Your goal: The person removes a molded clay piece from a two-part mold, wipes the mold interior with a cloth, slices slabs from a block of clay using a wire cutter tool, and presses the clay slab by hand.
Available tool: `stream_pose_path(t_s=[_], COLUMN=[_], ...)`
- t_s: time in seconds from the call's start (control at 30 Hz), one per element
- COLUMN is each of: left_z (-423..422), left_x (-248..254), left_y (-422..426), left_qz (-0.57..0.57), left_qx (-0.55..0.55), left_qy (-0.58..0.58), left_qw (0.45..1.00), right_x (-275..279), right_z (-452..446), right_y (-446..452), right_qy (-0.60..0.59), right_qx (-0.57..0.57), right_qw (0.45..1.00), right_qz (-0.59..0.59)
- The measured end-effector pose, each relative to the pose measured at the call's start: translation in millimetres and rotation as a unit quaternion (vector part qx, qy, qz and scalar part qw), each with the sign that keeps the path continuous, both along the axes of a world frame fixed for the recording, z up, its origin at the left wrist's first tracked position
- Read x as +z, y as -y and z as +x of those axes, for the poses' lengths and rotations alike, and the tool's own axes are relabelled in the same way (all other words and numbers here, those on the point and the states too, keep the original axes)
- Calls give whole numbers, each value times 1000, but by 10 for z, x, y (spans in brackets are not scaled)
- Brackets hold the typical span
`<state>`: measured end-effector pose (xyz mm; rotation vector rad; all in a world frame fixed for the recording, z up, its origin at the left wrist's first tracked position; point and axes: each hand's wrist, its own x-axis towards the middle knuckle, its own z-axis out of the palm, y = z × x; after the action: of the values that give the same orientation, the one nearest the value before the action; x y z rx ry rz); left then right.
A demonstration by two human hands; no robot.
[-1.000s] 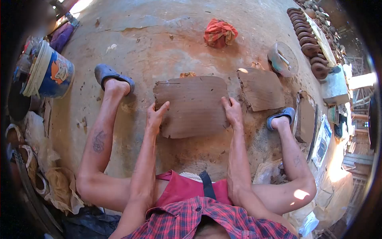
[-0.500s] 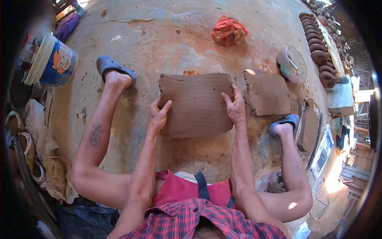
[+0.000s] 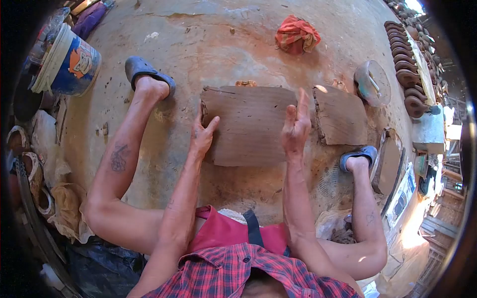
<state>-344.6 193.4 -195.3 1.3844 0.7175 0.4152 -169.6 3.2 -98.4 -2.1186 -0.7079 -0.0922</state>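
Note:
A flat, roughly rectangular brown clay slab (image 3: pixel 251 126) lies in front of me, with fine lines across its face and a ragged left edge. My left hand (image 3: pixel 202 134) is at the slab's left edge, thumb apart over the top and fingers along the side. At the right edge, my right hand (image 3: pixel 296 126) stands on its side with fingers stretched upward and thumb apart, gripping nothing. A second clay slab (image 3: pixel 342 116) with a torn left edge lies on the floor to the right.
A red cloth bundle (image 3: pixel 297 35) sits further ahead. At right are a round bowl (image 3: pixel 371 83), a clay block (image 3: pixel 386 166), a grey box (image 3: pixel 428 130) and stacked curved clay pieces (image 3: pixel 403 54). A blue-and-white bucket (image 3: pixel 74 62) stands at left. My feet flank the slabs.
My right hand has let go of the slab's right edge and its fingers have straightened. My left hand remains at the left edge, its thumb more raised. The view has shifted slightly.

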Motion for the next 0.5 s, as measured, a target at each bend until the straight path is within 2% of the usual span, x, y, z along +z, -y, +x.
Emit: stream_pose_path(t_s=[0.03, 0.07, 0.1, 0.17, 0.23, 0.3, 0.37, 0.4, 0.47, 0.5], left_z=[52, 77, 71, 75, 134, 247, 181, 188, 146, 153], left_x=[143, 232, 246, 245, 111, 60, 41, 124, 289, 343], left_y=[71, 93, 26, -162, -263, -387, -265, -211, -192, -203], left_qz=[-37, -73, -73, -127, -126, -121, -63, -73, -62, -41], left_qx=[70, 138, 138, 51, 37, 26, -6, 0, -23, -51], left_qy=[38, 77, 77, 97, 82, 73, 38, 76, 24, -17], left_qw=[996, 985, 985, 986, 988, 990, 997, 994, 998, 998], right_x=[181, 95, -63, -421, -508, -421, -182, -87, -123, -320], right_z=[-134, -238, -336, -491, -537, -397, -455, -454, -418, -398], right_y=[-151, -265, -390, -622, -794, -934, -949, -956, -955, -953], right_qy=[-42, -45, -62, -94, -123, -115, -139, -146, -142, -135], right_qx=[84, 83, 106, 156, 211, 227, 235, 239, 242, 240], right_qw=[985, 986, 980, 966, 947, 936, 914, 905, 904, 915], right_qz=[141, 141, 156, 184, 210, 244, 300, 319, 323, 295])
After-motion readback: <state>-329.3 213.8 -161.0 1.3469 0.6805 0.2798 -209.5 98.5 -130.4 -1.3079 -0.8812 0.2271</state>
